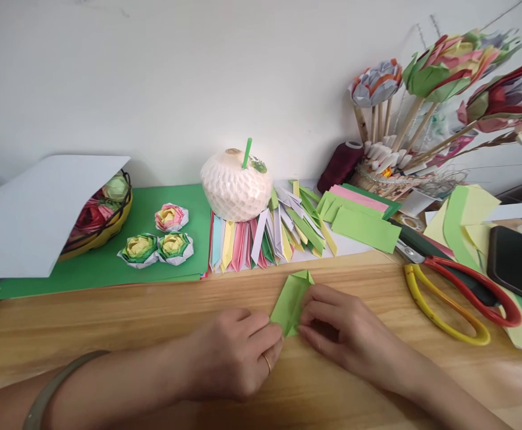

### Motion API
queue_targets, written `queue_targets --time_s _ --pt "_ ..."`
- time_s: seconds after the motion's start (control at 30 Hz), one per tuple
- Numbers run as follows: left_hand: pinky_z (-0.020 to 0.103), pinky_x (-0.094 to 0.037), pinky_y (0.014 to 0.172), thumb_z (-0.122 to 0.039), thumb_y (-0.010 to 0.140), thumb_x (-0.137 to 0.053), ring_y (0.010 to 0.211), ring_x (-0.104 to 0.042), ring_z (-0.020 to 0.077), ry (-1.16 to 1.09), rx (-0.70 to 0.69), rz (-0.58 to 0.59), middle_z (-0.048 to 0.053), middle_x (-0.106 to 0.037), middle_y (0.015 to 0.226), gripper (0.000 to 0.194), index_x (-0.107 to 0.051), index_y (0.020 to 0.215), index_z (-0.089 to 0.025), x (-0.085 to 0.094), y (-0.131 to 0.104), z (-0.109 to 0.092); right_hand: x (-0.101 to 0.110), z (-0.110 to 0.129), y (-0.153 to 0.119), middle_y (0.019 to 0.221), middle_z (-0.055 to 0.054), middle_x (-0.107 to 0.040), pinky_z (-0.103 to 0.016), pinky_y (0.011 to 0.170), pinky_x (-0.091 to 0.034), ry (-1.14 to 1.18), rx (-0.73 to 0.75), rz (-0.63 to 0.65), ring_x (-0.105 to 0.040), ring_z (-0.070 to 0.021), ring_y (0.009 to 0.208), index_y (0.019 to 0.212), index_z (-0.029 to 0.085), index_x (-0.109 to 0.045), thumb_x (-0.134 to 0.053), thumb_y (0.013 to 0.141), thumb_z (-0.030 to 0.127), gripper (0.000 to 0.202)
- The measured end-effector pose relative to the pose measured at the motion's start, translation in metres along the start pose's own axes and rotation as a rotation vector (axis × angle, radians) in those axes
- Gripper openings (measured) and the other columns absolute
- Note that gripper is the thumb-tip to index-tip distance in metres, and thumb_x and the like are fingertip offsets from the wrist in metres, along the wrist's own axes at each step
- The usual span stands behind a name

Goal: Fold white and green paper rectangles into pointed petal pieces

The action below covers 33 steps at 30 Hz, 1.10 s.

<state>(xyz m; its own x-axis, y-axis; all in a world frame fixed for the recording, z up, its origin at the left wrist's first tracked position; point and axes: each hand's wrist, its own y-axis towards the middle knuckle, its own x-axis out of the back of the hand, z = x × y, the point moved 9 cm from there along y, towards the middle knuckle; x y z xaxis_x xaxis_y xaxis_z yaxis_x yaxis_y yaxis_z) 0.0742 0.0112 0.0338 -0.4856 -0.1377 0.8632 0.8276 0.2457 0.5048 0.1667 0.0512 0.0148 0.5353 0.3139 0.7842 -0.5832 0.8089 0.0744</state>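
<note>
A light green slip of paper (291, 300), partly folded, lies on the wooden table between my hands. Its far corner and right edge are bent up. My left hand (238, 352), with a ring on one finger, pinches the paper's lower left corner. On the other side, my right hand (335, 319) has its fingers closed at the paper's right edge. Just beyond lie folded paper strips (267, 236) in many colours. Flat green paper slips (364, 229) sit in a pile to the right of them.
Scissors (449, 286) with red and yellow handles lie at right, near a black phone (518, 263). A white textured ornament (236, 185) stands at the back. Paper flowers (171, 246) rest on green sheets (166, 203) at left; a basket (124, 218) is partly under white paper (41, 221).
</note>
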Motion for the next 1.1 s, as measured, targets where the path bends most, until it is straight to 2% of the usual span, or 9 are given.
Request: queue_targets --time_s 0.3,0.43,0.53,0.6,0.73,1.0,1.1 --pt "0.026 -0.034 0.042 -0.006 0.088 -0.046 0.058 -0.050 0.0136 -0.030 0.018 0.021 0.002 -0.058 0.067 0.021 -0.058 0.072 -0.013 -0.003 0.001 0.002 -0.001 -0.002 0.000 0.072 -0.001 -0.050 -0.023 0.056 -0.039 -0.020 0.006 -0.027 -0.050 -0.0130 0.065 0.072 0.019 -0.051 -0.048 0.085 0.011 0.015" --pt "0.026 -0.035 0.042 -0.007 0.089 -0.044 0.058 -0.051 0.0144 -0.020 -0.013 0.052 0.004 -0.059 0.069 0.017 -0.060 0.084 -0.010 -0.003 0.001 0.000 -0.001 -0.002 0.002 0.072 -0.001 -0.050 -0.022 0.056 -0.039 -0.022 0.003 -0.031 -0.049 -0.0129 0.065 0.071 0.019 -0.050 -0.048 0.085 0.011 0.016" --pt "0.026 -0.036 0.044 -0.010 0.089 -0.050 0.061 -0.051 0.0146 -0.017 -0.002 0.095 0.002 -0.057 0.072 0.010 -0.059 0.092 -0.010 -0.008 0.001 0.000 -0.001 -0.001 0.003 0.071 -0.001 -0.050 -0.022 0.056 -0.038 -0.025 0.004 -0.036 -0.048 -0.0128 0.065 0.069 0.019 -0.049 -0.048 0.085 0.011 0.018" --pt "0.027 -0.036 0.046 -0.012 0.088 -0.054 0.061 -0.050 0.0141 -0.014 0.013 0.098 0.000 -0.055 0.071 0.004 -0.058 0.088 -0.012 -0.010 0.001 0.001 -0.002 -0.001 0.003 0.071 -0.001 -0.049 -0.023 0.056 -0.038 -0.025 0.003 -0.039 -0.047 -0.0127 0.065 0.068 0.018 -0.048 -0.049 0.085 0.011 0.019" --pt "0.027 -0.037 0.049 -0.014 0.089 -0.054 0.062 -0.049 0.0140 -0.003 0.020 0.090 0.000 -0.053 0.071 0.008 -0.054 0.081 -0.014 -0.014 0.000 0.001 -0.002 -0.002 0.003 0.071 0.000 -0.049 -0.022 0.055 -0.039 -0.025 0.002 -0.040 -0.047 -0.0125 0.064 0.069 0.018 -0.047 -0.048 0.086 0.011 0.018" --pt "0.027 -0.038 0.051 -0.015 0.089 -0.054 0.065 -0.051 0.0147 -0.006 0.015 0.135 0.001 -0.055 0.075 0.004 -0.056 0.085 -0.013 -0.017 -0.002 0.000 -0.001 -0.004 0.002 0.080 -0.003 -0.053 -0.023 0.058 -0.042 0.017 -0.027 -0.003 -0.051 -0.0137 0.069 0.077 0.019 -0.049 -0.048 0.088 0.013 0.012" --pt "0.027 -0.037 0.050 -0.014 0.090 -0.053 0.065 -0.050 0.0150 -0.002 0.009 0.125 0.001 -0.056 0.074 0.007 -0.056 0.083 -0.013 -0.014 0.000 -0.001 0.000 -0.001 0.002 0.083 -0.004 -0.053 -0.024 0.060 -0.041 -0.032 0.023 0.039 -0.051 -0.0139 0.070 0.082 0.017 -0.054 -0.042 0.092 0.014 0.016"
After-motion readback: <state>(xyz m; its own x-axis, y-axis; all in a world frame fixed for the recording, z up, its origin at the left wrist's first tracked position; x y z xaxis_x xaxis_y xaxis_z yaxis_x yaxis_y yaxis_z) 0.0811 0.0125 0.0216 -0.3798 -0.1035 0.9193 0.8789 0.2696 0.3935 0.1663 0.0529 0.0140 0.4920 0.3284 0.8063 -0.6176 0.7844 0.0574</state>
